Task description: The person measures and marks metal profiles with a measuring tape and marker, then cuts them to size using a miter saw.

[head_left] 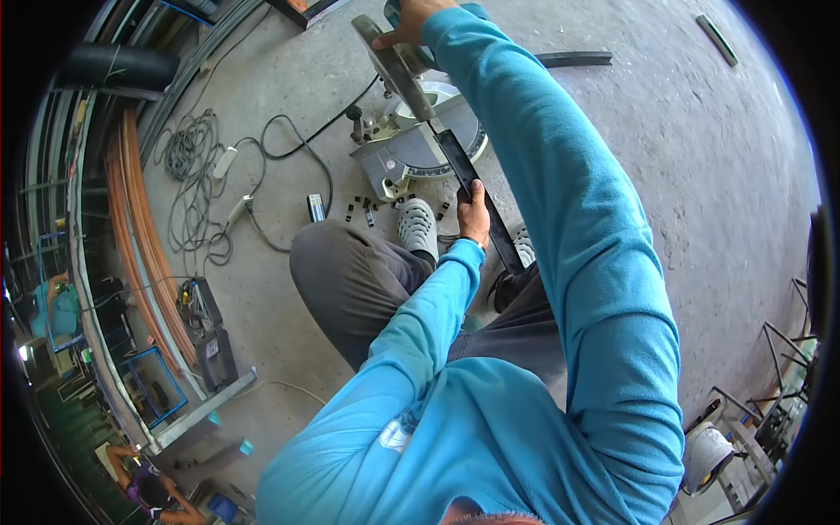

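Note:
A miter saw (411, 157) stands on the concrete floor in front of my feet. My left hand (473, 214) is wrapped round a long dark metal bar (499, 226), whose far end lies on the saw's base by the blade guard. At the top of the view my right hand (409, 22) grips the saw handle (398, 9), which my fingers and sleeve partly hide. Several short dark offcuts (368, 213) lie on the floor beside my shoe.
A coiled cable (188, 153) and power strips lie left, near copper-coloured bars (144, 245) and an open toolbox (206, 319). Dark bars lie beyond the saw (573, 59) and far right (717, 40). Another person (150, 486) is at lower left.

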The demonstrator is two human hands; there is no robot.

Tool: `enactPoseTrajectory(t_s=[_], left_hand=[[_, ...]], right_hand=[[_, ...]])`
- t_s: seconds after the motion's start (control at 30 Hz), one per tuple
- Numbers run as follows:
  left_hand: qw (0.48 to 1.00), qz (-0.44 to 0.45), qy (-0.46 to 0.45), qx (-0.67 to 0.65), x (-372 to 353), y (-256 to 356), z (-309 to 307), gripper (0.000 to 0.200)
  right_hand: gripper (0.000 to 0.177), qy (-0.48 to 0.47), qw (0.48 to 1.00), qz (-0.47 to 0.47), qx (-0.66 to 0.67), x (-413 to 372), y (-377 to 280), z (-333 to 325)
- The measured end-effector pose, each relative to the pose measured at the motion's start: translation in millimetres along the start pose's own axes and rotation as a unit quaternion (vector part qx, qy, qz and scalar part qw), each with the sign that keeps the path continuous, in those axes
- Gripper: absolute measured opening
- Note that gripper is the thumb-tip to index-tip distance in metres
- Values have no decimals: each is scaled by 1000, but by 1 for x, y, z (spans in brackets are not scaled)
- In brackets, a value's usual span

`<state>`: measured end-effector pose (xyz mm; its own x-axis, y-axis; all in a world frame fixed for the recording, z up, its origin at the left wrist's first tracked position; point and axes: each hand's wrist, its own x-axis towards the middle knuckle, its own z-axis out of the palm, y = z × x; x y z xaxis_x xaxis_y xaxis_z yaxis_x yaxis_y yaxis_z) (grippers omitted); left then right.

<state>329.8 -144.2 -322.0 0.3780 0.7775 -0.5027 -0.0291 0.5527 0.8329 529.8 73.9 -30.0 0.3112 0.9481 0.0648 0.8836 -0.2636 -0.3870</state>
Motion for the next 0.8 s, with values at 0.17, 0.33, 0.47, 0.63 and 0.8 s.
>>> enactPoseTrajectory(t_s=[0.17, 0.33, 0.47, 0.63, 0.8], left_hand=[[1000, 12, 6, -18, 6, -12, 5, 71], [1000, -4, 7, 13, 19, -11, -3, 70], [1000, 2, 13, 25, 22, -12, -8, 73], [999, -27, 17, 26, 30, -19, -12, 74], [998, -36, 18, 40, 43, -28, -17, 76]], right_hand=[[115, 7, 998, 21, 52, -16, -5, -10], [113, 28, 996, 21, 81, -16, -1, 0], [109, 29, 994, 25, 106, -24, -2, -6], [104, 26, 990, 54, 131, -33, -8, -10], [101, 40, 987, 47, 146, -36, -3, -1]])
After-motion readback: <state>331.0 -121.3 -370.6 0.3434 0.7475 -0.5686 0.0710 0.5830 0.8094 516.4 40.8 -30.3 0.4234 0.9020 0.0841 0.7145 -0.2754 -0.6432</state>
